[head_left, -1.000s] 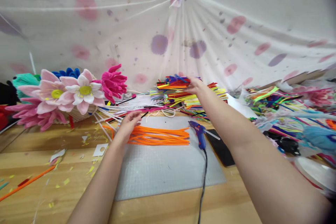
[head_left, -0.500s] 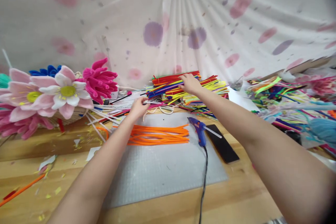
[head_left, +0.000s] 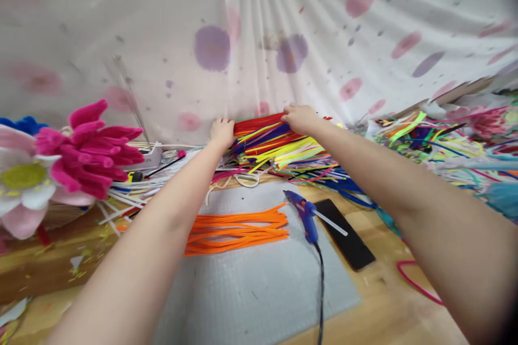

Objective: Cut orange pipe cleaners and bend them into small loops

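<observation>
At the back of the table lies a pile of pipe cleaners in yellow, blue and other colours [head_left: 291, 153], with a bundle of red pipe cleaners [head_left: 259, 123] on top. My left hand [head_left: 222, 132] has its fingers curled over the left end of the red bundle. Around that bundle's right end my right hand [head_left: 299, 118] is closed, its fingertips partly hidden. Nearer to me, a row of orange pipe cleaners [head_left: 243, 230] rests on a grey cutting mat [head_left: 251, 285].
A blue glue gun [head_left: 306, 215] with its cord lies on the mat's right side, beside a black phone [head_left: 343, 234]. Fuzzy pink [head_left: 91, 151] and white flowers [head_left: 24, 175] stand at left. More coloured stems [head_left: 429, 145] heap up at right. A patterned cloth [head_left: 251, 27] hangs behind.
My left hand has moved back and right from the white stems to the red bundle's left end. My right hand has shifted to its right end. The view has turned right and closer.
</observation>
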`<state>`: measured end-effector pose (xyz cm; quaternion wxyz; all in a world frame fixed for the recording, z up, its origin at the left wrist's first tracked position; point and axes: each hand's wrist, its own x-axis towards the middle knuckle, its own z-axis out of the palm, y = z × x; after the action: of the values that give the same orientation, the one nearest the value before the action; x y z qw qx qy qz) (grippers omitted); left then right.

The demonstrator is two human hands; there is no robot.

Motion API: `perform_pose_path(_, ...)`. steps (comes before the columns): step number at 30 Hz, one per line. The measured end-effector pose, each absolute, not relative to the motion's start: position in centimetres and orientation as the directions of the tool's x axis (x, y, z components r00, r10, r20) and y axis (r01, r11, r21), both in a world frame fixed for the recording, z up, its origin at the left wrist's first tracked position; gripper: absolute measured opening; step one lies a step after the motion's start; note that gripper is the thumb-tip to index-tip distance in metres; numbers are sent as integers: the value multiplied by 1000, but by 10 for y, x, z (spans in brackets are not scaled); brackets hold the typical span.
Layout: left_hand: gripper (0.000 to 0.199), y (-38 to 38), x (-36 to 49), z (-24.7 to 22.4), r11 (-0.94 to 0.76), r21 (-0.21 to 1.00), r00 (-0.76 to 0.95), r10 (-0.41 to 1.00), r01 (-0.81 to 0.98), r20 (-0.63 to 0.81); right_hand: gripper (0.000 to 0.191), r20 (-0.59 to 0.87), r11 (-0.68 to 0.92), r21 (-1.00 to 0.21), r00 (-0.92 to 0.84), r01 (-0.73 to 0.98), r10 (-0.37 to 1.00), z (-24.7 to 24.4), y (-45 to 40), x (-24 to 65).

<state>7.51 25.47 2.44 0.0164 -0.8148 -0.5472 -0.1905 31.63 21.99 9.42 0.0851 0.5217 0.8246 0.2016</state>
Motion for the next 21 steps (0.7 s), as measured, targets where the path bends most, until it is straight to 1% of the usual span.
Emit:
perform_pose_path(2, 36, 258, 80, 24, -399, 137, 335, 879, 907, 340, 25, 99, 316, 361, -373, 877, 923, 94, 223, 333)
perform_pose_path(4, 27, 259, 84, 24, -396, 118, 338, 878, 911, 340, 22, 119, 269, 270, -309, 924, 943, 87, 227, 340)
perform_pose_path(6, 22, 260, 85, 28, -409, 105, 351, 869, 907, 349, 18, 141, 259, 180, -286, 949, 948, 78, 227, 338)
perform_pose_path(7, 22, 260, 84, 32, -416, 100, 356, 860, 904, 365, 21, 164, 276, 141, -297, 951, 941, 73, 225, 334)
perform_pose_path(8, 25, 259, 83, 37, -418, 98, 347, 846, 903, 405, 30, 190, 311, 108, -327, 944, 926, 68, 222, 329)
perform_pose_path(10, 30, 258, 77, 49, -416, 103, 329, 828, 904, 454, 49, 215, 444, 55, -445, 894, 869, 58, 214, 320)
perform_pose_path(11, 30, 256, 73, 56, -409, 118, 312, 826, 905, 470, 55, 202, 528, 36, -524, 848, 828, 53, 210, 316)
perform_pose_path(12, 28, 254, 68, 62, -415, 186, 281, 823, 891, 493, 58, 173, 608, 25, -602, 794, 779, 49, 207, 314)
perform_pose_path(13, 28, 252, 63, 67, -397, 281, 219, 838, 874, 500, 58, 133, 674, 22, -670, 739, 730, 44, 204, 313)
perform_pose_path(15, 29, 243, 54, 75, -363, 438, 99, 850, 822, 518, 54, 61, 740, 49, -741, 671, 669, 36, 204, 317)
perform_pose_path(16, 29, 236, 49, 77, -336, 488, 42, 854, 806, 519, 52, 40, 740, 79, -744, 668, 668, 33, 206, 321)
perform_pose_path(18, 29, 218, 39, 77, -285, 543, -49, 853, 790, 519, 49, 37, 694, 141, -704, 706, 709, 29, 214, 329)
perform_pose_path(21, 28, 184, 25, 66, -187, 614, -141, 884, 767, 446, 48, 65, 588, 170, -604, 791, 794, 30, 228, 336)
